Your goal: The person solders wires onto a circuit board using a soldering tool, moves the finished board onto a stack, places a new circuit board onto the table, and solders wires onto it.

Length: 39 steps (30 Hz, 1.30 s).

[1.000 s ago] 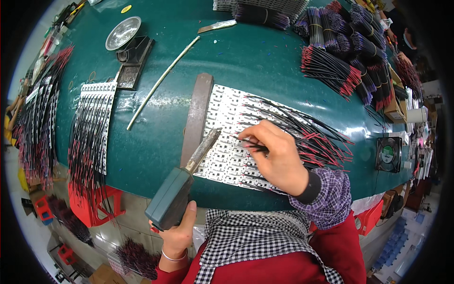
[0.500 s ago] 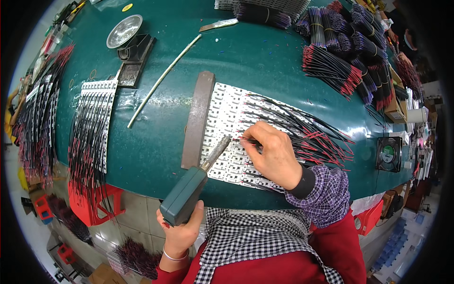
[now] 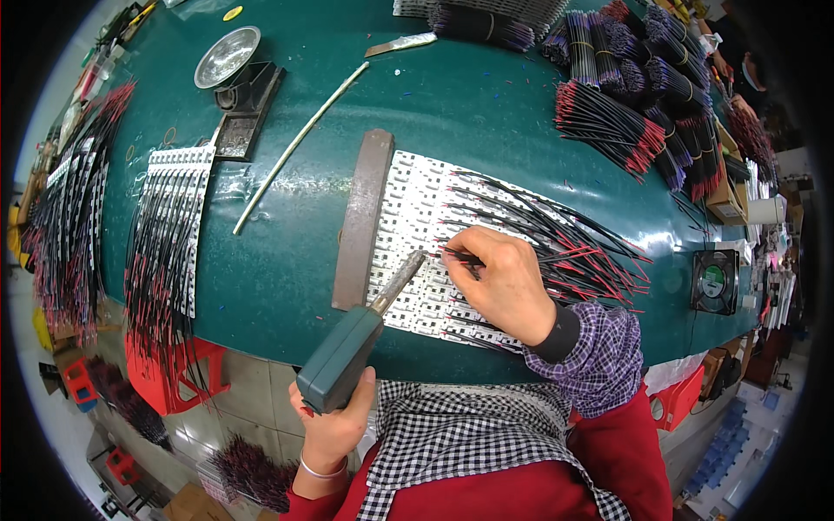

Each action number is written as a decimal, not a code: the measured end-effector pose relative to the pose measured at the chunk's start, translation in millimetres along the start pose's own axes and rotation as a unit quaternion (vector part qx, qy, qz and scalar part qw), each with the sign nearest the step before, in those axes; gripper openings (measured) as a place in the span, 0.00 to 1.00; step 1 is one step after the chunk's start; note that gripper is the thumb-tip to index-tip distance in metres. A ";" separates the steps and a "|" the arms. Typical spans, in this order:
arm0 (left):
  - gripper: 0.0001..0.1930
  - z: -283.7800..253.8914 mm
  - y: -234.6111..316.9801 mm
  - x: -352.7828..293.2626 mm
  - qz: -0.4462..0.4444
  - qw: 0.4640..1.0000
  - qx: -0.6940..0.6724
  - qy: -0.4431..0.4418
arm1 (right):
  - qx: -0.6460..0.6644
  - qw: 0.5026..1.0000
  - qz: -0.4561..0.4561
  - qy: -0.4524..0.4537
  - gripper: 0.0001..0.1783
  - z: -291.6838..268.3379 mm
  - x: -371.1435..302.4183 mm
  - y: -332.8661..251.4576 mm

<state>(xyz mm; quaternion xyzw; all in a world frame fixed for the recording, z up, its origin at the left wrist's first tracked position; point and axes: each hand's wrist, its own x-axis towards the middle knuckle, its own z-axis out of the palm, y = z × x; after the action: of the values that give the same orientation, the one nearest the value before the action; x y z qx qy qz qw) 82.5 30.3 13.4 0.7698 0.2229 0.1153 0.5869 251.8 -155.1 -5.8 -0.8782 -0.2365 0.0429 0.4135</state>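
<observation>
- Exposure: bright and fairly even across the green tabletop point(image 3: 486, 113); light source out of view.
- Glare: whitish patches on the tabletop's right side and left of centre; highlights on the metal dish point(image 3: 228, 59).
- Shadow: floor point(image 3: 256, 391) dimmer than tabletop.
- Distortion: table edges bow; corners fall to black.
- Focus: central white board point(image 3: 404, 200) reasonably crisp; outer rim soft.

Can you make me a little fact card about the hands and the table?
Table: green
Left hand: holds a green iron
Right hand: pinches black wires
Iron tip: over a white sheet, near the right hand
Bar: brown, along the sheet's left side
Wire bundles: far right
Fan: black, near the table's right end
</observation>
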 end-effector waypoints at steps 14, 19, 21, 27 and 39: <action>0.10 -6.7 -10.2 -11.6 -0.021 0.999 0.038 0.020 | -0.004 1.000 0.003 0.009 0.04 0.8 1.5 -0.3; 0.10 -4.6 -9.7 -8.4 0.045 0.997 0.070 0.007 | 0.021 0.999 0.028 -0.006 0.06 -0.7 3.7 3.7; 0.09 -2.1 -10.0 -6.6 0.045 0.997 0.067 0.001 | 0.023 0.999 0.037 -0.012 0.06 -1.0 4.3 4.4; 0.08 -2.1 -3.3 -5.5 0.015 0.999 0.040 -0.013 | 0.017 0.999 0.030 -0.010 0.06 -1.4 0.8 1.1; 0.17 -12.3 -17.1 -18.0 0.004 1.000 -0.025 0.011 | 0.014 0.998 -0.019 -0.051 0.07 -13.1 -0.6 -1.9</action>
<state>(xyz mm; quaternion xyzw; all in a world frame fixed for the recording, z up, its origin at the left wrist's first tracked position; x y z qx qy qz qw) 57.7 35.8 2.1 0.7548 0.2227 0.1314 0.6028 254.0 -163.6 4.1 -0.8645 -0.2731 0.0827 0.4138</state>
